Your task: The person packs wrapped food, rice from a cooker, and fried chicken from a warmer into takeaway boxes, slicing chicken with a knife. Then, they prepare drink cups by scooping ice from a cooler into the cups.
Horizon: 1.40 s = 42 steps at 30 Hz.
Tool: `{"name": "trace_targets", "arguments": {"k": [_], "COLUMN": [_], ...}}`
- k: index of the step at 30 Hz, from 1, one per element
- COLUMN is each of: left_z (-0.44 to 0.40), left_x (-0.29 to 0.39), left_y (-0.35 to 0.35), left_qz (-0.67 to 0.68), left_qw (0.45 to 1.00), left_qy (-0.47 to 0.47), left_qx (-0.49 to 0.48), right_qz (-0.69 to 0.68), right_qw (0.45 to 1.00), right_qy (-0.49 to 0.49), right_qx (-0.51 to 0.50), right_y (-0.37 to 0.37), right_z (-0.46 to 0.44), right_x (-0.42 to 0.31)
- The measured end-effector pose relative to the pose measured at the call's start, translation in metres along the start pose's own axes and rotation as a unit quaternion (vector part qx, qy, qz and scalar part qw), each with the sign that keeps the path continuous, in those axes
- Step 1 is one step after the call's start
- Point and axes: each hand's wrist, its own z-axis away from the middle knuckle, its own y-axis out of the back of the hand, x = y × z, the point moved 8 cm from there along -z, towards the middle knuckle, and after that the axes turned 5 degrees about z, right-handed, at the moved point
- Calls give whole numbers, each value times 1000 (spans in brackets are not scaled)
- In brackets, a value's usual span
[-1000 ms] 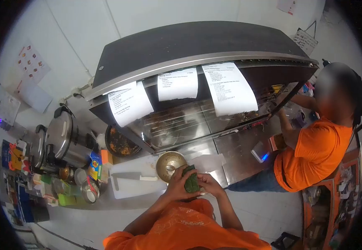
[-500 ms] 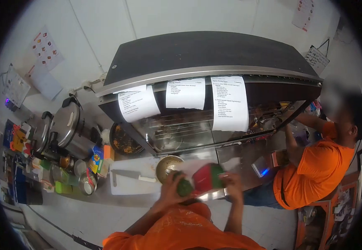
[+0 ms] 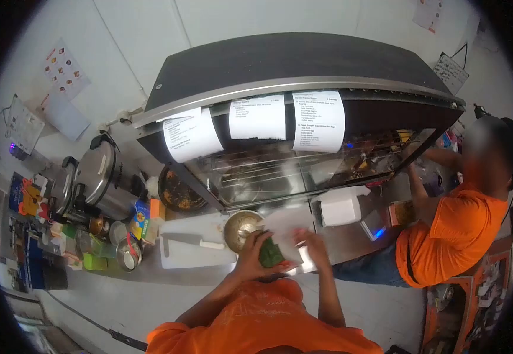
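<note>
My left hand is closed around a dark green leafy bundle in front of my body. Close by on the right, my right hand grips a pale sheet of wrapping paper, which is smeared by motion. A little red shows near the fingers and below the bundle; I cannot make out what it is. Just behind my left hand sits a metal bowl with some residue inside. Left of the bowl, a knife with a white handle lies on a white cutting board.
A glass display warmer hung with printed paper slips spans the back. An open white box and a lit device stand right. A co-worker in orange works there. Large pots and a pan stand left.
The red and green wrapper between my hands has turned, and the pale sheet now shows. My right hand has moved slightly left and up. More of the white box is visible.
</note>
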Motion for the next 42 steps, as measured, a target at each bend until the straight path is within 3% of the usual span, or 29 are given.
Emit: {"name": "trace_targets", "arguments": {"k": [1,2,8,11,13,15,17,18,19,21,24,27,29,32,34,36,38,42], "left_z": [-3,-7,-21,-19,-16,-11,-11,-10,-11,-17,-19,-18,-12,-12,-10,-6,-3,-9], "left_x": [5,6,32,31,27,12,11,14,19,25,32,25,3,-20,-31,-65,-103,-117], "left_y": [-9,-21,-47,-72,-77,-79,-84,-92,-96,-99,-96,-88,-79,-80,-95,-139,-180,-187], "left_qz": [-4,-19,-13,20,27,38,21,12,2,6,11,-3,-14,4,3,7,13,-84], "left_qw": [1000,999,993,989,990,991,991,990,988,988,990,992,994,996,998,997,993,993], "left_qy": [-9,-2,-86,-90,-68,-28,-57,-72,-87,-85,-69,-50,8,3,-18,-9,26,-41], "left_qx": [-4,-30,-78,-119,-124,-123,-123,-124,-125,-130,-124,-119,-109,-86,-60,-70,-114,-77], "right_qz": [38,97,-125,25,270,160,44,118,109,157,4,165,46,130,348,545,572,580], "right_qw": [998,988,976,990,930,952,963,975,981,978,985,917,906,916,865,771,761,767], "right_qy": [-51,-75,-164,-78,-41,-56,-70,-15,-96,-53,-78,-78,10,-9,-28,-24,-51,-51], "right_qx": [-28,-95,70,118,248,254,258,187,126,123,153,353,422,379,360,328,303,268], "right_y": [-41,-59,-26,9,59,77,82,56,29,17,18,69,124,157,151,142,140,141], "right_z": [21,29,61,71,89,99,102,90,86,81,86,108,124,128,116,91,74,47], "right_x": [-31,-10,-12,-10,-19,-9,-4,-9,-20,5,6,19,6,-2,5,34,75,135]}}
